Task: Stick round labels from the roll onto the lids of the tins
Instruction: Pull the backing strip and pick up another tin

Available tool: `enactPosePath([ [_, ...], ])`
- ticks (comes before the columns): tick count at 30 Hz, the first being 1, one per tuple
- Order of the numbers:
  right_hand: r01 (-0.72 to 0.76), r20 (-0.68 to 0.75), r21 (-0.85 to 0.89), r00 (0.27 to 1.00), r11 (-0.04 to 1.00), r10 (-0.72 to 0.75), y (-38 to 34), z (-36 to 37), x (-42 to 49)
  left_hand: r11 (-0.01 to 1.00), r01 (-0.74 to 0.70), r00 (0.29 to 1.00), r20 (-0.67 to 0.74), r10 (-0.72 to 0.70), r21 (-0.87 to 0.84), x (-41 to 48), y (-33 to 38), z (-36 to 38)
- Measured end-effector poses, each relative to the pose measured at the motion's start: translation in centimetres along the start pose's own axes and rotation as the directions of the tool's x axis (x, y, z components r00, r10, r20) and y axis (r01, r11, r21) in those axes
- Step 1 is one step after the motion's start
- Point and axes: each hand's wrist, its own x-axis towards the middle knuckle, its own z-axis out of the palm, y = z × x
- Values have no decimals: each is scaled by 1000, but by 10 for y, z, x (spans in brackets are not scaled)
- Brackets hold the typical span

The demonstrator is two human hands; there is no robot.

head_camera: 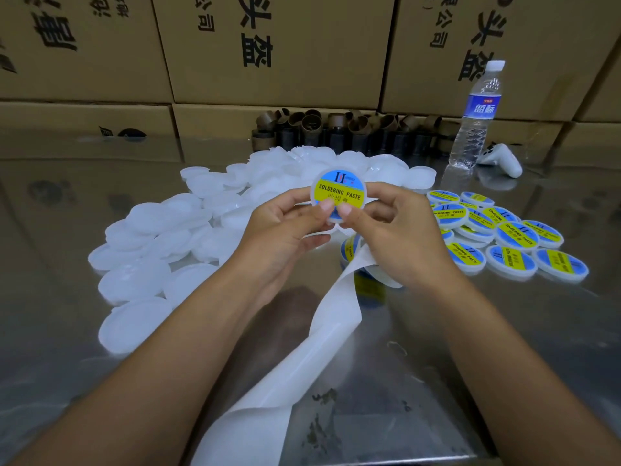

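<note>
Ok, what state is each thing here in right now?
held lid: labelled, pinched by left hand and right hand.
white lids: unlabelled, heaped on the left.
finished lids: labelled, piled on the right.
label roll: partly unwound, backing strip trailing.
water bottle: upright, capped.

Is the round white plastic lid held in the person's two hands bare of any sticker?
No, the round white plastic lid gripped by the left hand and right hand carries a blue-and-yellow round label reading SOLDERING PASTE.
</note>
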Motion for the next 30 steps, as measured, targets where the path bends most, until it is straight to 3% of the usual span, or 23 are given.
enactPosePath([
  [6, -27, -77, 29, 997, 999, 29, 1, 1, 0, 1000, -15, 1000, -12, 15, 6, 1, -3, -1],
  [11, 52, -87, -7, 995, 999, -53, -1, 1, 1, 1000, -11, 1000, 18, 10, 11, 1, -1, -1],
  [16, 89, -280, 136, 959, 987, -48, -1, -11, 5, 996, 89, 991, 96, -88, -4, -1, -4, 2],
  [19, 110, -486, 293, 872, 950, 49, 3, -27, 12, 992, 123, 985, 123, -122, -1, -2, -7, 2],
  [23, 95, -708, 444, 647, 891, 283, 19, -50, 23, 989, 144, 983, 112, -148, 41, 0, -8, 0],
  [26, 84, -756, 536, 491, 840, 433, 32, -64, 27, 983, 162, 977, 128, -171, 83, 0, -10, 1],
  [30, -6, -777, 543, 376, 840, 505, 47, -75, 28, 980, 177, 975, 119, -187, 91, -1, -11, 2],
])
